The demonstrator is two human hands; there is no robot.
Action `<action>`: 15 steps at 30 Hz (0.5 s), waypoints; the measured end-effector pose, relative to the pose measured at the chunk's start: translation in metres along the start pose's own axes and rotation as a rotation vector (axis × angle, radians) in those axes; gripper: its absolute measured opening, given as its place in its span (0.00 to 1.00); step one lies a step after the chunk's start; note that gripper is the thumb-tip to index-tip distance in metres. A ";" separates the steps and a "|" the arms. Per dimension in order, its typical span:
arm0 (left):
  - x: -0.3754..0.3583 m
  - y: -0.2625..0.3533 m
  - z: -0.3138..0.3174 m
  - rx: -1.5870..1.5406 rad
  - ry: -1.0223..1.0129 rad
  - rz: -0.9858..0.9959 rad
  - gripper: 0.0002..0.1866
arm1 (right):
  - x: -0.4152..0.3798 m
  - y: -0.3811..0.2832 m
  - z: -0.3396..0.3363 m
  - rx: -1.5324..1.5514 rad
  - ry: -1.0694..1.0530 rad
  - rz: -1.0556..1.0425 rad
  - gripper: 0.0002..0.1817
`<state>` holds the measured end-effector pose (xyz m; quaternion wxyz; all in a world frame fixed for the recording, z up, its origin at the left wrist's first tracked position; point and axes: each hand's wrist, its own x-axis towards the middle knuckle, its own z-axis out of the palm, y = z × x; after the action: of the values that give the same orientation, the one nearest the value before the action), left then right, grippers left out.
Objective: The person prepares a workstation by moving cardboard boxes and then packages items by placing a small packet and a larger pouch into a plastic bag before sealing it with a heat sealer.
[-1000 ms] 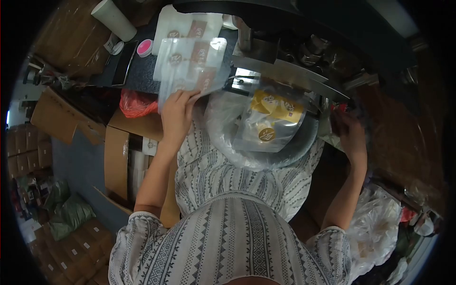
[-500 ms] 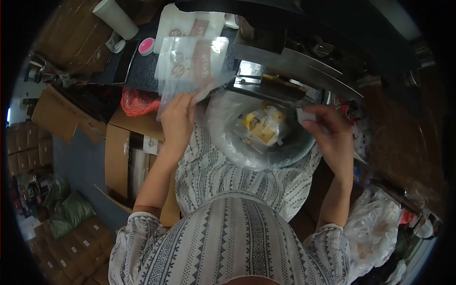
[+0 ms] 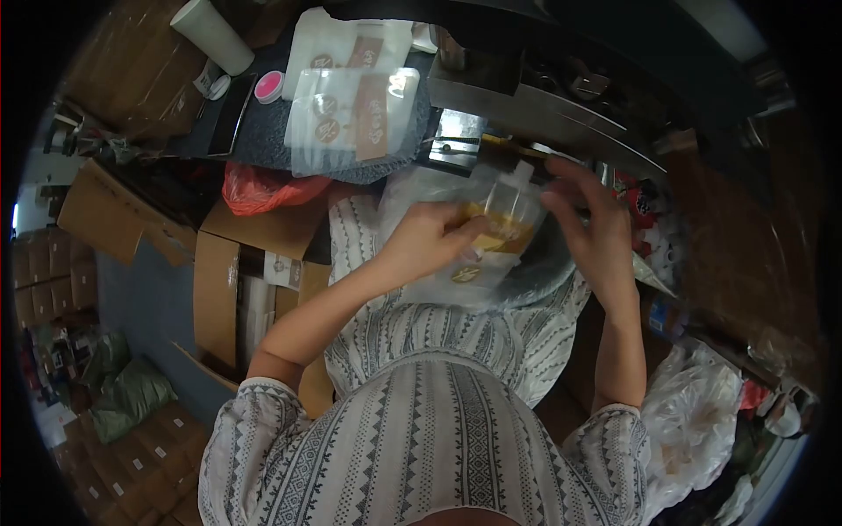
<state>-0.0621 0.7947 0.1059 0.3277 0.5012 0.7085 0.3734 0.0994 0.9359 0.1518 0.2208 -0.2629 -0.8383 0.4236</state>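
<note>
My left hand (image 3: 438, 238) pinches a clear plastic pouch (image 3: 500, 232) at its left side, thumb on top. The pouch has a golden-brown printed band and a round mark, and is tilted over a plastic-lined bin (image 3: 551, 285) at my lap. A pale, spout-like piece (image 3: 522, 173) shows at the pouch's upper end; blur hides its details. Beside that end, my right hand (image 3: 596, 223) has thumb and fingers curved apart, and I see nothing between them. Most of the bin's contents are hidden behind the pouch.
A stack of printed pouches (image 3: 346, 114) lies on the table at upper left, near a phone (image 3: 232, 114), a pink-topped jar (image 3: 269, 86) and a white cup (image 3: 213, 37). A metal machine (image 3: 561, 110) stands ahead. Open cartons (image 3: 219, 298) are on my left.
My left hand has moved right and down from the table stack, bringing the clear pouch over the bin. My right hand has shifted slightly left; the small white piece at its fingertips no longer shows there.
</note>
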 end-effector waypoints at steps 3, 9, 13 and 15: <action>0.032 -0.008 0.007 -0.460 -0.040 -0.266 0.14 | -0.011 0.008 -0.023 -0.220 0.077 -0.026 0.17; 0.038 -0.001 0.006 -0.757 0.009 -0.395 0.16 | -0.035 0.071 -0.061 -0.970 0.186 0.292 0.13; 0.037 -0.031 -0.034 0.220 0.524 0.087 0.17 | -0.030 0.097 -0.069 -0.859 0.092 0.499 0.09; 0.026 -0.047 -0.050 0.696 0.879 0.361 0.17 | -0.031 0.097 -0.069 -0.805 0.107 0.439 0.09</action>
<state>-0.1331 0.7989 0.0887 -0.2492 0.4902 0.7623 0.3413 0.1885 1.0061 0.1047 0.0493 -0.5205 -0.8480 0.0871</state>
